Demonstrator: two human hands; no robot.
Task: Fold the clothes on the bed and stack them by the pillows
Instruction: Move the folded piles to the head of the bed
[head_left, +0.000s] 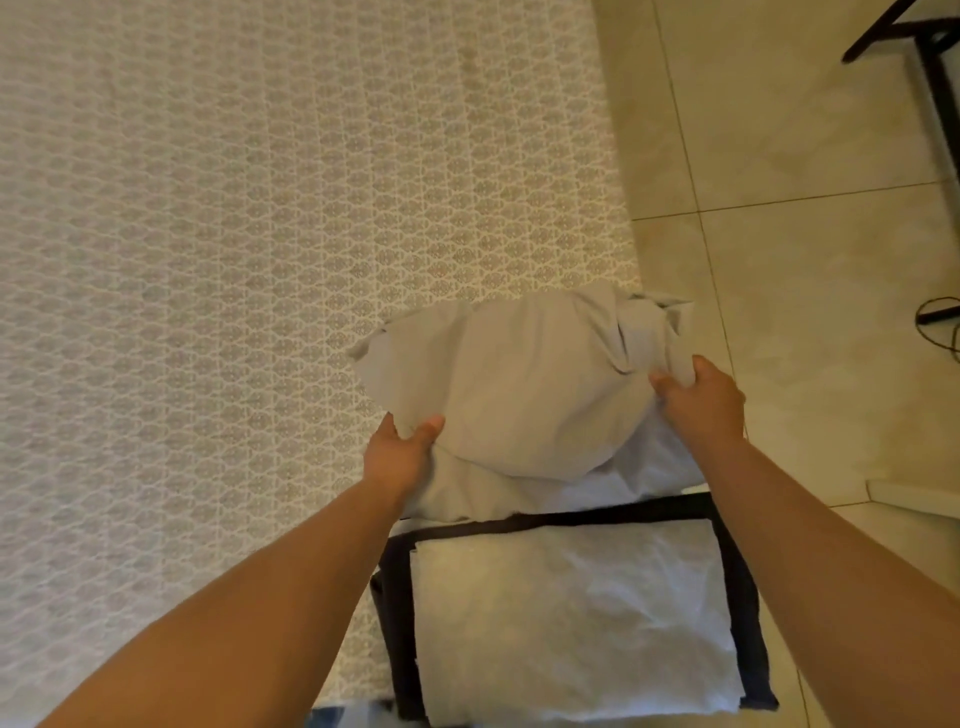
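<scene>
Left hand (402, 449) and right hand (698, 397) are pinching opposite edges of the crumpled pale grey cloth garment (519, 384) bulging between them.

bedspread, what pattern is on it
The bedspread shows a repeating cream lattice of small medallions, seen in the head view.

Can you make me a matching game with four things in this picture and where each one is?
1. rumpled grey cloth garment
2. patterned cream bedspread
3. black-edged laundry basket
4. glossy beige floor tiles

A. beside the bed, on the right
B. gripped by both hands
C. covers the bed
D. at the bed's edge, holding a pale folded cloth

Pairs: 1-B, 2-C, 3-D, 4-A
</scene>
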